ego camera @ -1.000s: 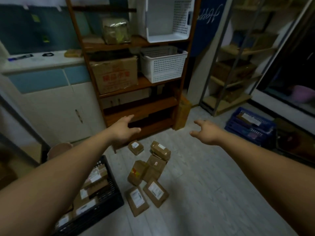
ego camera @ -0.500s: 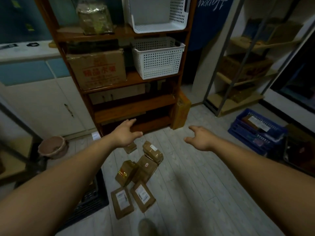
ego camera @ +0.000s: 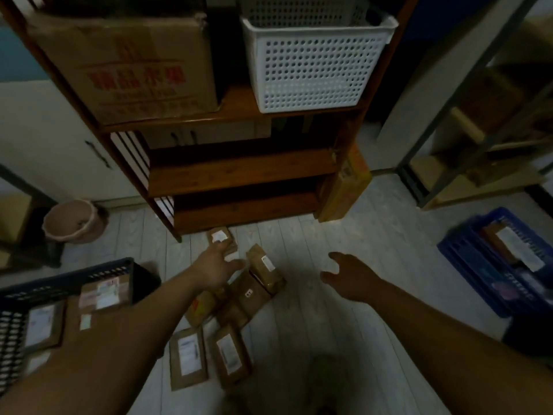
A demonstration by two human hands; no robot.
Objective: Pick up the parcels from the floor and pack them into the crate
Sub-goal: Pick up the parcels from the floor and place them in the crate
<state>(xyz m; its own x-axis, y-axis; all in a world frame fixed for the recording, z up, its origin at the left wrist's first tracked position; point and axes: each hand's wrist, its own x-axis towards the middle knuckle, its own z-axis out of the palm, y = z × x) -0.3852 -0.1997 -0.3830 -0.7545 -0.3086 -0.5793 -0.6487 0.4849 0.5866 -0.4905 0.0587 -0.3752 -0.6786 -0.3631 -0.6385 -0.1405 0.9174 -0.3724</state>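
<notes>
Several brown parcels with white labels lie in a heap on the pale floor: a small one point(ego camera: 222, 238) nearest the shelf, a block-shaped one point(ego camera: 264, 268), a flat one point(ego camera: 251, 298), and two flat ones point(ego camera: 188, 359) point(ego camera: 230, 354) close to me. My left hand point(ego camera: 214, 269) reaches out over the heap, fingers spread, just short of the small parcel. My right hand point(ego camera: 348, 275) hovers to the right of the heap, fingers relaxed, holding nothing. The black crate point(ego camera: 116, 269) stands at the lower left with several parcels inside.
A wooden shelf unit point(ego camera: 242, 170) stands right behind the heap, carrying a cardboard box point(ego camera: 128, 61) and a white basket point(ego camera: 314, 58). A yellow box point(ego camera: 344, 187) leans on its right side. A blue crate point(ego camera: 466, 262) sits at the right, a pink bucket point(ego camera: 73, 221) at the left.
The view has dropped and come closer to the floor. Both hands have lowered toward the parcels, the left one now over the heap near the small parcel.
</notes>
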